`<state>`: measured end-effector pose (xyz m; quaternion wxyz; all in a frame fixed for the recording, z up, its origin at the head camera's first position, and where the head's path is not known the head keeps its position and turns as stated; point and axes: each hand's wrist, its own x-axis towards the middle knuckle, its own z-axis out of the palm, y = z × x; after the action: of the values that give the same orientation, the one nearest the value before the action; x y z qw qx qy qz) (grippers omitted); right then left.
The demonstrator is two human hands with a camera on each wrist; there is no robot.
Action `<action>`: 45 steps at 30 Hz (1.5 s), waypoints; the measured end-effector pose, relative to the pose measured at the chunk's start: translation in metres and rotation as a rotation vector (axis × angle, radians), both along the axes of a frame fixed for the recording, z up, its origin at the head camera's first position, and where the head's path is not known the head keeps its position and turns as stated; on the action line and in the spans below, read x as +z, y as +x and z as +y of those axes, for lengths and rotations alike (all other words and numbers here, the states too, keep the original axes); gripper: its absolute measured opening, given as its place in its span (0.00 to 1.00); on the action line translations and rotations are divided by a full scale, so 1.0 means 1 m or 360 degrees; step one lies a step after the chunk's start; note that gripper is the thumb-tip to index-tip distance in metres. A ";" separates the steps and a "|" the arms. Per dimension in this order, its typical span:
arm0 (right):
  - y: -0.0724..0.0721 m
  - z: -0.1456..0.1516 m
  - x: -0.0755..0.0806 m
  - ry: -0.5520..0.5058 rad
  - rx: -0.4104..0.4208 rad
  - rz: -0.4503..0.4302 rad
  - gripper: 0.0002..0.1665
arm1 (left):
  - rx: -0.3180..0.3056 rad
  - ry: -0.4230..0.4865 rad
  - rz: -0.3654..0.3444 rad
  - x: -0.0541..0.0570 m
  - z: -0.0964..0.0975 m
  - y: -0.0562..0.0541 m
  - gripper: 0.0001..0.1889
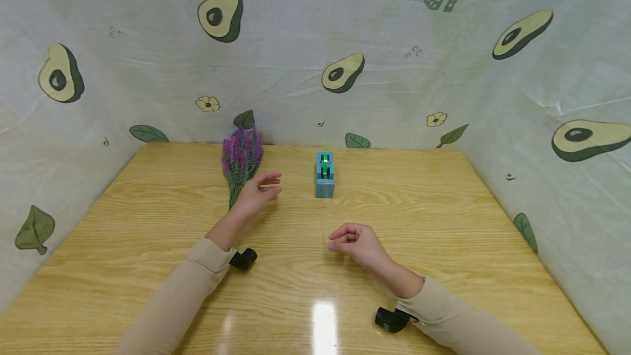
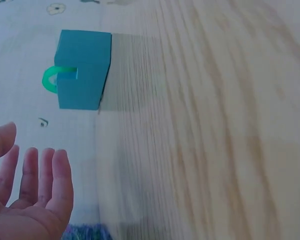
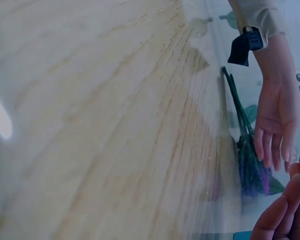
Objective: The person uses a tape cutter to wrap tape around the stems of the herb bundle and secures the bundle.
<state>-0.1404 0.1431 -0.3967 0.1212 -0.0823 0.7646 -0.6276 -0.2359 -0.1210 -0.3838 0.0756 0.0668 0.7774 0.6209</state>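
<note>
In the head view, my left hand [image 1: 257, 195] hovers just right of the stems of a bunch of purple lavender-like flowers [image 1: 241, 152]. Its fingers are relaxed and apart from the thumb, holding nothing. A teal tape dispenser [image 1: 325, 188] with a green ring-shaped roll [image 1: 325, 163] in its slot stands at the back middle, to the right of that hand. My right hand [image 1: 361, 242] is over the table nearer the front, loosely bent, thumb close to the fingertips and no object visible between them. The left wrist view shows the dispenser [image 2: 87, 65] beyond my fingers.
The wood-grain table [image 1: 419, 196] is bordered at the back and sides by a pale cloth [image 1: 286, 32] printed with avocados and leaves. Black wrist cameras hang below both sleeves, the left one [image 1: 244, 259] and the right one [image 1: 391, 319]. A light reflection shows near the front.
</note>
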 end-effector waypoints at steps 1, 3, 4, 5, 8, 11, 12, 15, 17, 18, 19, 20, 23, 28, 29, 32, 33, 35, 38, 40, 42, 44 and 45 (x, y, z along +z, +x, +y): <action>0.000 0.000 0.000 0.0001 -0.0001 0.0001 0.13 | 0.0010 -0.0036 0.0015 0.000 -0.005 0.002 0.23; 0.000 0.000 0.000 0.0001 0.0000 0.0000 0.13 | 0.0013 -0.0076 0.0054 0.000 -0.013 0.004 0.23; 0.000 0.000 0.000 0.0001 0.0000 -0.0001 0.13 | 0.0017 -0.0097 0.0073 0.000 -0.018 0.005 0.23; 0.001 0.000 0.000 0.0001 0.0001 -0.0004 0.13 | 0.0022 -0.0117 0.0087 0.000 -0.021 0.006 0.23; 0.001 0.000 0.000 -0.0009 0.0001 -0.0020 0.13 | 0.0038 -0.0162 0.0104 0.001 -0.032 0.009 0.23; 0.001 0.000 0.000 -0.0014 -0.0003 -0.0029 0.13 | 0.0080 -0.0212 0.0084 0.002 -0.040 0.011 0.23; 0.001 0.000 0.000 -0.0014 -0.0004 -0.0029 0.13 | 0.0090 -0.0219 0.0076 0.002 -0.043 0.011 0.23; 0.001 0.000 0.000 -0.0002 -0.0011 -0.0025 0.12 | 0.0120 -0.0232 0.0060 0.002 -0.049 0.013 0.24; 0.002 0.000 0.000 0.0005 -0.0017 -0.0019 0.12 | 0.0126 -0.0231 0.0051 0.002 -0.053 0.014 0.25; 0.002 0.000 0.000 0.0005 -0.0018 -0.0021 0.12 | 0.0129 -0.0236 0.0051 0.002 -0.055 0.015 0.25; 0.002 0.000 -0.001 0.0005 -0.0019 -0.0024 0.12 | 0.0135 -0.0241 0.0048 0.001 -0.058 0.015 0.25; 0.002 -0.001 -0.001 0.0006 -0.0018 -0.0026 0.12 | 0.0142 -0.0243 0.0042 0.001 -0.061 0.016 0.25; 0.002 -0.001 -0.002 -0.0004 -0.0010 -0.0027 0.13 | 0.0152 -0.0298 0.0027 -0.002 -0.070 0.019 0.25; 0.002 -0.002 -0.001 -0.0008 -0.0020 -0.0030 0.13 | 0.0190 -0.0404 -0.0060 -0.003 -0.087 0.025 0.25; 0.002 -0.002 -0.001 -0.0008 -0.0022 -0.0030 0.13 | 0.0199 -0.0417 -0.0081 -0.004 -0.089 0.026 0.25; 0.002 -0.002 -0.001 -0.0001 -0.0032 -0.0040 0.13 | 0.0206 -0.0410 -0.0145 -0.004 -0.096 0.030 0.26; 0.002 -0.002 -0.001 -0.0002 -0.0035 -0.0045 0.13 | 0.0206 -0.0400 -0.0159 -0.004 -0.098 0.030 0.26; 0.003 -0.002 -0.002 0.0000 -0.0038 -0.0047 0.13 | 0.0199 -0.0386 -0.0189 -0.005 -0.100 0.031 0.27; 0.003 -0.002 -0.001 -0.0002 -0.0043 -0.0049 0.13 | 0.0163 -0.0365 -0.0247 -0.008 -0.102 0.032 0.29; 0.003 -0.003 -0.001 0.0000 -0.0044 -0.0046 0.13 | 0.0123 -0.0367 -0.0291 -0.009 -0.102 0.032 0.32; 0.003 -0.003 0.000 -0.0004 -0.0044 -0.0046 0.13 | 0.0066 -0.0385 -0.0313 -0.011 -0.102 0.032 0.35; 0.003 -0.003 -0.001 -0.0010 -0.0039 -0.0041 0.13 | 0.0013 -0.0408 -0.0321 -0.012 -0.102 0.032 0.37; 0.003 -0.003 -0.001 -0.0008 -0.0039 -0.0041 0.13 | -0.0017 -0.0425 -0.0317 -0.012 -0.102 0.032 0.38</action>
<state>-0.1369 0.1405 -0.3974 0.1233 -0.0651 0.7623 -0.6320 -0.2039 -0.2230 -0.3957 0.1637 -0.0015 0.8413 0.5152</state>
